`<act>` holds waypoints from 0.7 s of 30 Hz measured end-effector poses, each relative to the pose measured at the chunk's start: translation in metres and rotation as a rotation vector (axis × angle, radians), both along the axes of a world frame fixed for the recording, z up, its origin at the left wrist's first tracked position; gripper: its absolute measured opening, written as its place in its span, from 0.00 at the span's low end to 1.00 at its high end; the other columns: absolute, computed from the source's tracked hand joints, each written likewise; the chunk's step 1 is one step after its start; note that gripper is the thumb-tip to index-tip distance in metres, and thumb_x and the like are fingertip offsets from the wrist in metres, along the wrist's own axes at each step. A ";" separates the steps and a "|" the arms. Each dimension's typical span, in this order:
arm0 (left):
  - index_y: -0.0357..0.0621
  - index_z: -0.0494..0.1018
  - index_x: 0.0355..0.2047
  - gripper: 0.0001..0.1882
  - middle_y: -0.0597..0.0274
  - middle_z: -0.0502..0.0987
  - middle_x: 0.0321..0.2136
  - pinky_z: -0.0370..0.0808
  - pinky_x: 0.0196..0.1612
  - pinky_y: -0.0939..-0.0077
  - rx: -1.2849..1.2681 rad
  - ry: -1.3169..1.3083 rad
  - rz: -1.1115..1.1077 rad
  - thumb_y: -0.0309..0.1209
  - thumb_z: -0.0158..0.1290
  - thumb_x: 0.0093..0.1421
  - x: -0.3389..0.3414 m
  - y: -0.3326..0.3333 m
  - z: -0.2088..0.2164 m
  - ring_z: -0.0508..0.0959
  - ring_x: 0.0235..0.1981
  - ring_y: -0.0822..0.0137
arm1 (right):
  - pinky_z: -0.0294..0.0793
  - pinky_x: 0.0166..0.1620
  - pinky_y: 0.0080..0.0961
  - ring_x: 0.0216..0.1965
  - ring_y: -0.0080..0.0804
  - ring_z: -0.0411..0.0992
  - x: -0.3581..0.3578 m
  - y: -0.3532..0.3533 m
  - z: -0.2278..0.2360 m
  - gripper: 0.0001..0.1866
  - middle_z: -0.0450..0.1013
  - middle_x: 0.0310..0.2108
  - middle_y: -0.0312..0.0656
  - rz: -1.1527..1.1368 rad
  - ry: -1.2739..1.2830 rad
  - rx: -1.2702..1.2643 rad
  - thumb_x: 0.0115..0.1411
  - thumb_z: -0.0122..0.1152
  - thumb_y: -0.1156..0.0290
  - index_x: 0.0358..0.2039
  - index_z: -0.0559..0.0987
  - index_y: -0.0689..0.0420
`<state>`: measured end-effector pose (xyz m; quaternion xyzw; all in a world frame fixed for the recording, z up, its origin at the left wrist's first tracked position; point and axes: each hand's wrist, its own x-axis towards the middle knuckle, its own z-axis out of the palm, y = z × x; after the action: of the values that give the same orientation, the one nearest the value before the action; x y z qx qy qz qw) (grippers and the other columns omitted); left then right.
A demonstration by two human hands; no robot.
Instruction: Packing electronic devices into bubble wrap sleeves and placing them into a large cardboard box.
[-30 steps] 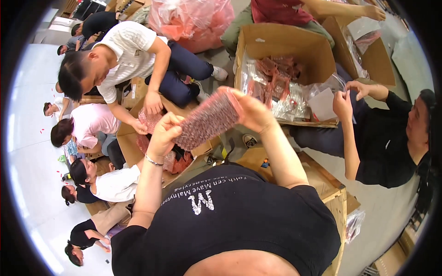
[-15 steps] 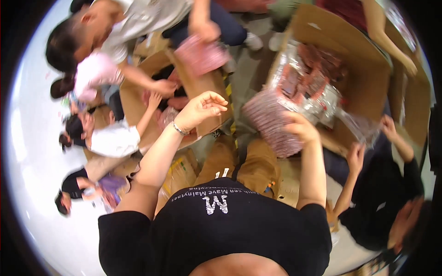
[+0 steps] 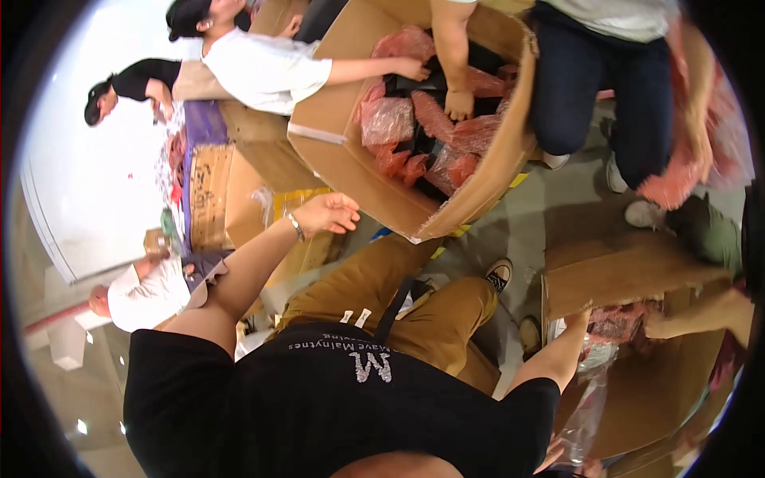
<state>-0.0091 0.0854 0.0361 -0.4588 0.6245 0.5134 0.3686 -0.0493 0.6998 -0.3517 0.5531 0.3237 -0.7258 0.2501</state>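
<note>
My left hand (image 3: 330,214) hangs in the air before the near left side of a large cardboard box (image 3: 331,163). Its fingers are loosely bent and apart, with nothing in them. Inside that box lie pink bubble-wrap bags (image 3: 434,119) among dark items. My right hand (image 3: 582,322) reaches to the edge of a second cardboard box (image 3: 629,275) at the lower right. Its fingers are hidden there, beside red-pink wrapped packs (image 3: 617,323) and clear plastic (image 3: 588,394).
Co-workers' hands (image 3: 459,103) reach into the large box. Another person at the far right holds pink bubble wrap (image 3: 677,187). At the left stands a cardboard carton (image 3: 211,187) with purple edging. My shoe (image 3: 500,275) is on the grey floor between the boxes.
The view has swung left, so the box of pink bags now sits ahead. My right hand has moved to the right-hand box; the pink bubble-wrap bundle it held no longer shows in it.
</note>
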 end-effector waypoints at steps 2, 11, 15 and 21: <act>0.48 0.67 0.42 0.11 0.65 0.73 0.38 0.72 0.38 0.77 0.008 -0.008 0.047 0.29 0.48 0.58 0.005 -0.030 -0.020 0.76 0.36 0.71 | 0.66 0.46 0.37 0.45 0.36 0.67 0.008 -0.008 0.009 0.23 0.69 0.44 0.38 0.214 -0.121 0.180 0.55 0.46 0.51 0.46 0.70 0.53; 0.45 0.70 0.31 0.07 0.67 0.72 0.22 0.69 0.20 0.81 -0.327 0.063 0.357 0.29 0.53 0.51 -0.047 -0.157 -0.177 0.71 0.20 0.75 | 0.69 0.21 0.33 0.18 0.39 0.69 -0.016 -0.042 0.172 0.23 0.73 0.23 0.51 0.658 -0.233 1.330 0.52 0.51 0.59 0.37 0.74 0.68; 0.37 0.67 0.43 0.24 0.60 0.73 0.35 0.72 0.37 0.72 -0.361 0.050 0.369 0.35 0.58 0.47 -0.057 -0.211 -0.246 0.73 0.36 0.67 | 0.70 0.36 0.30 0.32 0.36 0.70 -0.072 -0.227 0.302 0.12 0.72 0.31 0.48 0.811 0.417 1.648 0.58 0.49 0.69 0.33 0.73 0.66; 0.23 0.53 0.52 0.51 0.43 0.67 0.48 0.68 0.49 0.73 -0.701 -0.030 0.533 0.36 0.67 0.31 -0.062 -0.244 -0.328 0.70 0.48 0.57 | 0.68 0.42 0.33 0.36 0.44 0.69 -0.104 -0.512 0.289 0.10 0.72 0.31 0.47 1.751 1.278 0.683 0.50 0.55 0.80 0.35 0.75 0.60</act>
<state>-0.0712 -0.1588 -0.2923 -0.7087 0.6151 0.3411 0.0544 -0.1530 0.1874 -0.0631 -0.2955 0.8481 -0.3248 0.2965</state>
